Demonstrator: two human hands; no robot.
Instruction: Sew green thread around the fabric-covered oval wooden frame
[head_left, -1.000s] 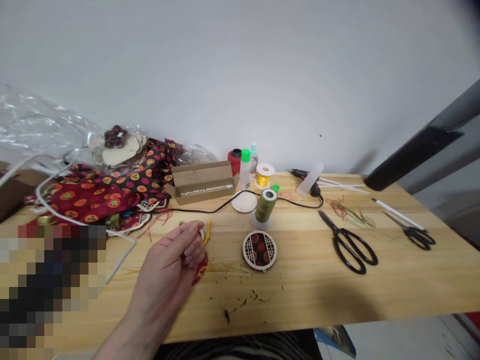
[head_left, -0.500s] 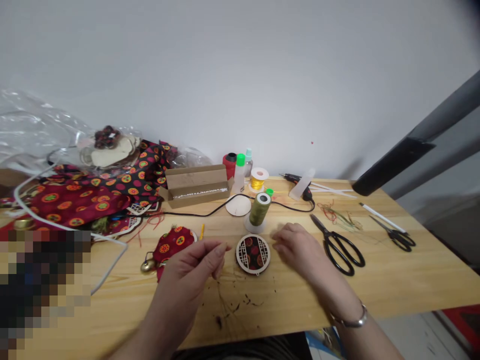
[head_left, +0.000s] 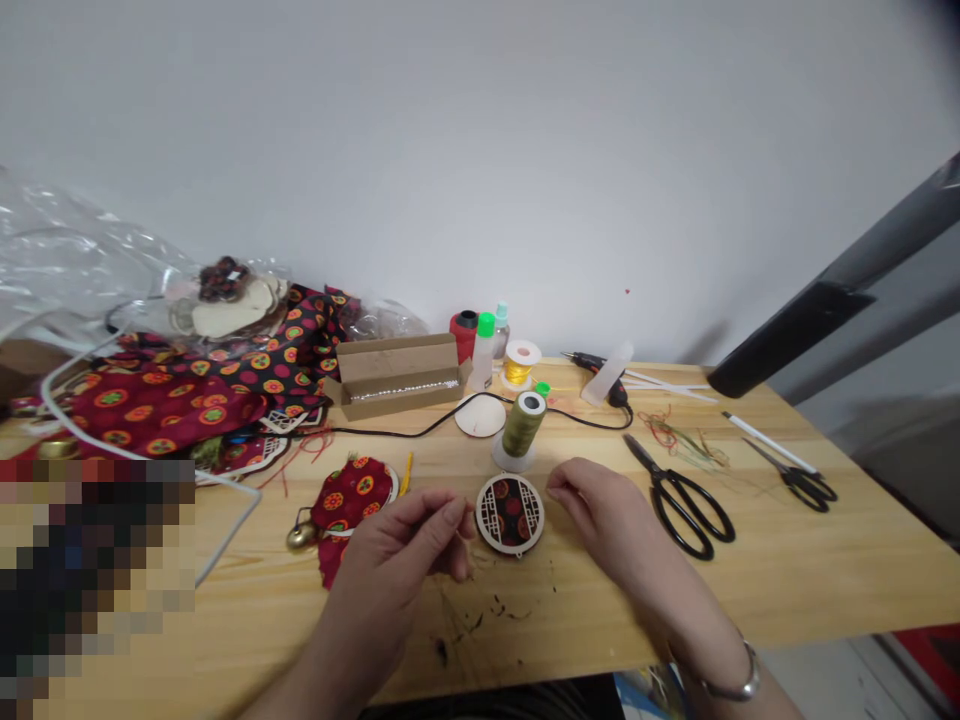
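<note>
A round wooden disc (head_left: pixel 510 514) with white lattice sides and a dark floral fabric middle lies flat on the table between my hands. My left hand (head_left: pixel 420 540) is at its left edge, thumb and forefinger pinched; whatever they hold is too fine to make out. On the other side my right hand (head_left: pixel 604 515) has its fingers drawn together close to the disc's right edge, their contents hidden. Behind the disc stands a cone of olive-green thread (head_left: pixel 522 428). A red floral fabric piece (head_left: pixel 357 495) with a brass bell (head_left: pixel 302 535) lies beyond my left hand.
Large black-handled scissors (head_left: pixel 679 500) lie to the right, with smaller scissors (head_left: pixel 799 480) farther off. A cardboard box (head_left: pixel 397 378), green-capped bottle (head_left: pixel 484 355), yellow cord spool (head_left: pixel 520 366) and glue gun (head_left: pixel 600 375) stand along the back. Floral fabric (head_left: pixel 180 395) is heaped at left.
The whole view has shifted slightly. My left hand has moved right, closer to the disc's edge. My right hand stays beside the disc with its fingers pinched.
</note>
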